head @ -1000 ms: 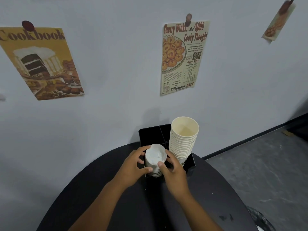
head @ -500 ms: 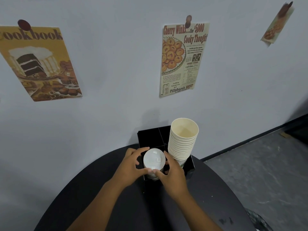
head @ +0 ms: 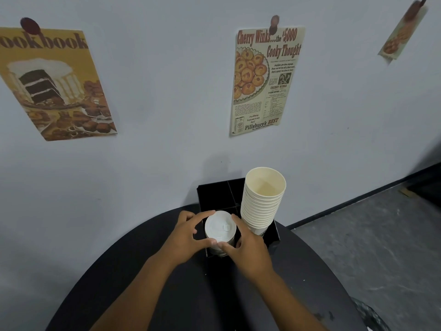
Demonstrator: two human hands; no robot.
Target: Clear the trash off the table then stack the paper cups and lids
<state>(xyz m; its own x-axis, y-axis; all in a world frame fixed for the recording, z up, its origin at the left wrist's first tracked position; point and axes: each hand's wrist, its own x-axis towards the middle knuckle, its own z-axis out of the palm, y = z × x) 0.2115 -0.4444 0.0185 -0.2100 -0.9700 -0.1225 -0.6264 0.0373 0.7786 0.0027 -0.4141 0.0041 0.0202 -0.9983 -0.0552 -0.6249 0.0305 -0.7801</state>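
A stack of white lids (head: 220,229) stands in the front left compartment of a black divided organizer (head: 214,191) at the far edge of the round black table (head: 133,278). My left hand (head: 185,237) cups the stack from the left, thumb and fingers around it. From the right, my right hand (head: 248,249) grips the same stack. A tall stack of cream paper cups (head: 262,201) rises from the front right compartment, just beyond my right hand.
The organizer backs against a pale wall with a cookbook poster (head: 52,87), a cookie advert (head: 265,80) and a small card (head: 403,37). Grey floor (head: 372,247) lies to the right. A dark bin rim (head: 367,311) shows at the lower right.
The lid stack has sunk deeper into the front left compartment and sits upright. Both hands stayed around it and lowered slightly.
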